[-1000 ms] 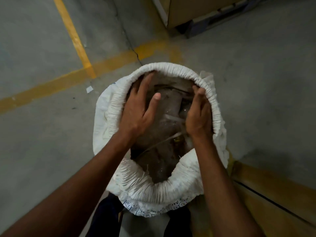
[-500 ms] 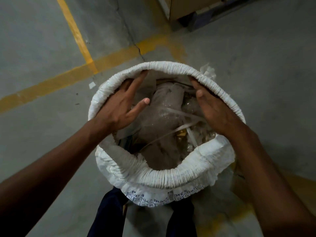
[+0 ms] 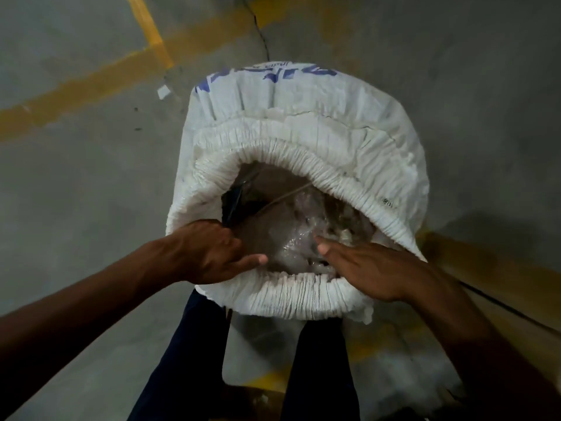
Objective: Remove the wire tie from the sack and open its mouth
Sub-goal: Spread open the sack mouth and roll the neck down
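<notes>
**Sack mouth held wide**

Between the person's legs on the floor stood the sack [image 3: 303, 123], no wire tie visible. Both hands, left [image 3: 209, 253] and right [image 3: 370, 271], pressed spread fingers on its near rolled rim, probably to keep the mouth open.

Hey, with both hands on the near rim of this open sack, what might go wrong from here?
1. The sack leans away from the person; pushing on its rolled rim may tip it over.
2. Thin strands cross the mouth; the left hand or right hand may snag.
3. Loose plastic contents may spill.
</notes>
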Available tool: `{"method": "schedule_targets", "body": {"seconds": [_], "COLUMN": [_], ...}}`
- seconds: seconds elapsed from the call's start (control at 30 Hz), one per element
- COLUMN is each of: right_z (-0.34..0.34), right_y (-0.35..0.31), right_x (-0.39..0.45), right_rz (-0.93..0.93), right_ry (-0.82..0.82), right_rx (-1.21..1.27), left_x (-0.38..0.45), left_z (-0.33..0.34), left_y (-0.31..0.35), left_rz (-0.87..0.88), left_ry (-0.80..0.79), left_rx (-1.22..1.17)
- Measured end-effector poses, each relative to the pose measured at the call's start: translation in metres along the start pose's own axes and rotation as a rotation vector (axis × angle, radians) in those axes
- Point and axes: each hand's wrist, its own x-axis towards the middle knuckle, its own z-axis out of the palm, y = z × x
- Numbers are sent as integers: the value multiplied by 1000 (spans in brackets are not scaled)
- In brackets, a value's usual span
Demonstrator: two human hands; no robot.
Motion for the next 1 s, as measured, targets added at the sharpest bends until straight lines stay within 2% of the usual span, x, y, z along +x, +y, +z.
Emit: {"method": "schedule_targets", "body": {"seconds": [0.07, 0.17, 0.27, 0.43, 0.5, 0.6, 0.67, 0.73, 0.77, 0.83, 0.9, 1.0], "right_z": [10, 24, 42, 81, 95, 108, 112, 117, 118, 122, 122, 125], "right_y": [-3, -7, 0, 9, 13, 26, 36, 42, 43, 44, 40, 35], "right_x": [-4, -6, 2, 4, 1, -4, -9, -11, -12, -11, -12, -13], "right_rz": [17, -16, -80, -80, -47, 64, 96, 79, 57, 34, 40, -14], "right_ry": [-48, -87, -60, -91, -135, -212, -231, -222, -215, -205, -182, -96], "right_rx": [-73, -169, -295, -364, -365, -365, -399, -396, -401, -398, -367, -337], "left_x": [-10, -20, -29, -44, -55, -73, -82, -90, -91, -90, -88, -82], "left_z": [7, 15, 11, 24, 46, 68, 76, 83, 88, 94, 94, 93], "left_y": [2, 8, 27, 43, 42, 33, 26, 19, 16, 12, 21, 37], "left_rz": [38, 62, -7, -48, -85, -42, 34, 2, -12, -93, -170, -146], "left_ry": [-57, -231, -336, -283, -312, -352, -478, -611, -616, -528, -344, -116], "left_rx": [-44, -74, -97, -73, -120, 68, 183, 182, 159, 37, -93, -116]}}
